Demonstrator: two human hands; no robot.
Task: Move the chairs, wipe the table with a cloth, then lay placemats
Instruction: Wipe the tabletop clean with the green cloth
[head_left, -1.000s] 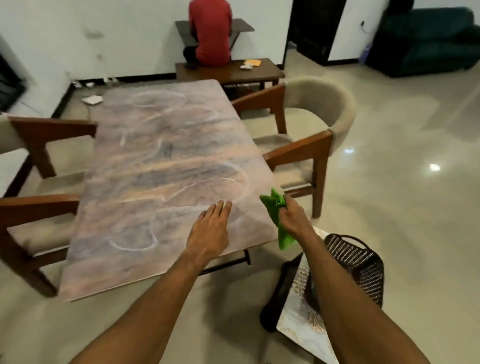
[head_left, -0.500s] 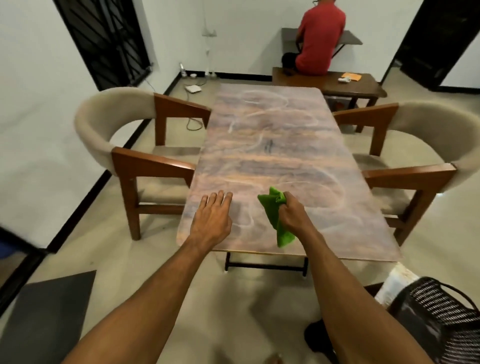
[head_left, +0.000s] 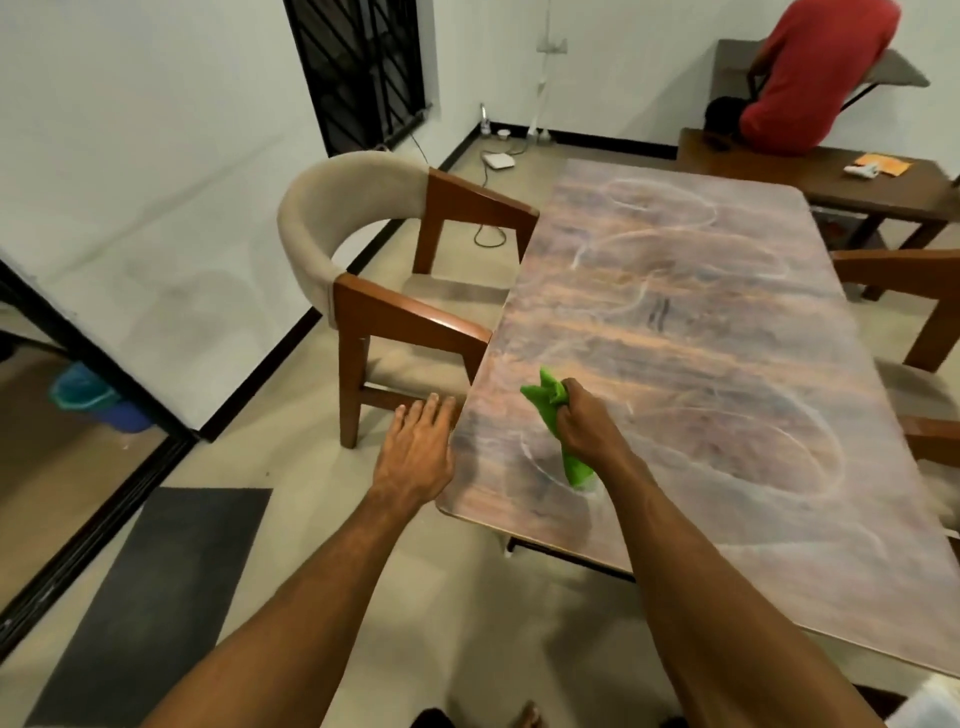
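Note:
A long table (head_left: 701, 338) with a brown streaked top carries pale curved wipe marks. My right hand (head_left: 584, 423) is shut on a bunched green cloth (head_left: 550, 402) near the table's left front corner; the cloth's tail hangs below the fist to the tabletop. My left hand (head_left: 418, 449) is flat with fingers together, held off the table's left edge, over the floor by the chair's front rail. A beige-backed wooden armchair (head_left: 363, 260) stands at the table's left side. A second chair (head_left: 914, 291) shows partly at the right edge.
A person in a red shirt (head_left: 821, 73) sits on a wooden bench (head_left: 831, 176) beyond the table's far end. A dark mat (head_left: 156, 597) lies on the floor at left. A blue bucket (head_left: 98, 397) stands behind a doorway frame. Cables and a white device (head_left: 497, 161) lie by the far wall.
The view has swung left, so the table now sits to the right. My left hand has come off the tabletop to beyond its left edge. My right hand still grips the cloth.

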